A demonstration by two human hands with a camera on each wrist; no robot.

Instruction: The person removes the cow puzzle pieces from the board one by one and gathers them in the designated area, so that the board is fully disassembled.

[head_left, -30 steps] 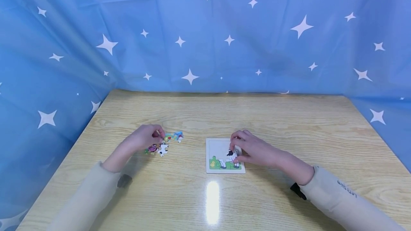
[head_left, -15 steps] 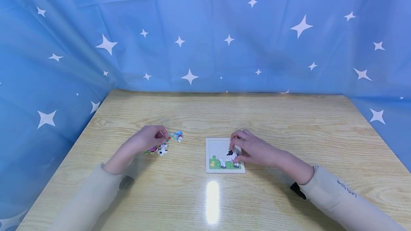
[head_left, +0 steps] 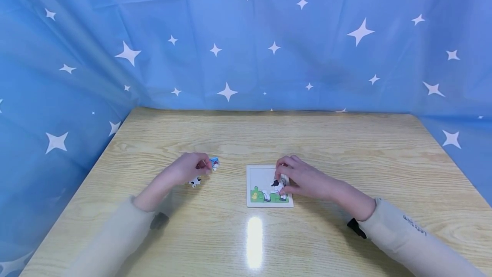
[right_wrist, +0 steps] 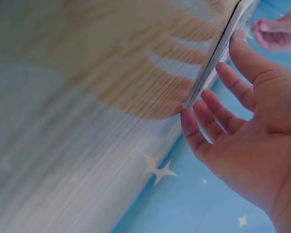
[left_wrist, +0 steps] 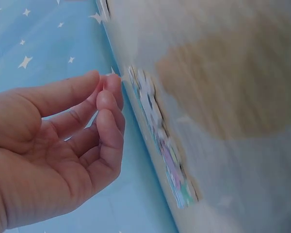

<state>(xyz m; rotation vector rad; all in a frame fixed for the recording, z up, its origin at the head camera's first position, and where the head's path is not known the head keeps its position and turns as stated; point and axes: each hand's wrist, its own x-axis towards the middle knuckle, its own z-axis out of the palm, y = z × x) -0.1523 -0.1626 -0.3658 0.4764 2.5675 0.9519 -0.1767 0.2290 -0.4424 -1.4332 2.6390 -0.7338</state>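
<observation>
My left hand [head_left: 191, 168] hovers over the loose puzzle pieces left of centre, thumb and fingertips drawn together in the left wrist view. I cannot tell whether a piece is between them. Beyond its fingertips lies a blue piece [head_left: 215, 162]; a black-and-white piece [head_left: 195, 181] shows just below the hand. The hand covers other pieces. My right hand [head_left: 303, 178] rests its fingertips on the right side of a square puzzle board [head_left: 248, 183], fingers spread. Inside the board, fitted pieces form green grass with a yellow duck [head_left: 254, 195] and part of a black-and-white cow [head_left: 267, 196].
The wooden table [head_left: 326, 140] runs back to a blue curtain [head_left: 292, 67] with white stars, which also hangs along the left and right. A bright light reflection [head_left: 254, 243] lies in front of the board. The board's upper left part shows bare backing.
My left hand has moved right across the loose pieces, from the purple and white ones toward the blue one. My right hand and the puzzle board have stayed in place.
</observation>
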